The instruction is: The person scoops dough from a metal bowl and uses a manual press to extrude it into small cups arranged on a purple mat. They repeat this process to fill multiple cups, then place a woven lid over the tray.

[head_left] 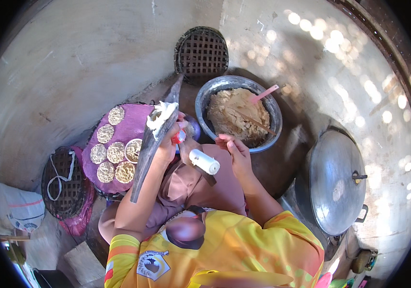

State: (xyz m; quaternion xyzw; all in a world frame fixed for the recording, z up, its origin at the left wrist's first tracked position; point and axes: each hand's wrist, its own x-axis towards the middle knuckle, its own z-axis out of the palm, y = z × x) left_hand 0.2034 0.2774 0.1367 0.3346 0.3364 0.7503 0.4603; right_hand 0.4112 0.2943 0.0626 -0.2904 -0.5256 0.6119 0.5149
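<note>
My left hand (169, 144) is closed around a long dark wooden hand press (146, 165), held tilted over my lap. White plastic or cloth (163, 115) bunches around the opening in its upper part. A second wooden arm carries a white cylindrical plunger (204, 162) and sticks out to the right, over my knee. Something red shows at my left fingers. My right hand (234, 149) is at the near rim of a metal basin (275, 103), thumb apart from the bent fingers, with nothing visible in it. Tan dough (232, 113) fills much of the basin.
Left of the press, several round noodle-like dough pieces (115, 152) lie on a purple sheet (133, 117). One sits in a ring. A pink spatula (265, 92) and a stick stand in the dough. A large lidded pot (337, 182) is at right; woven baskets (200, 50) lean by the wall.
</note>
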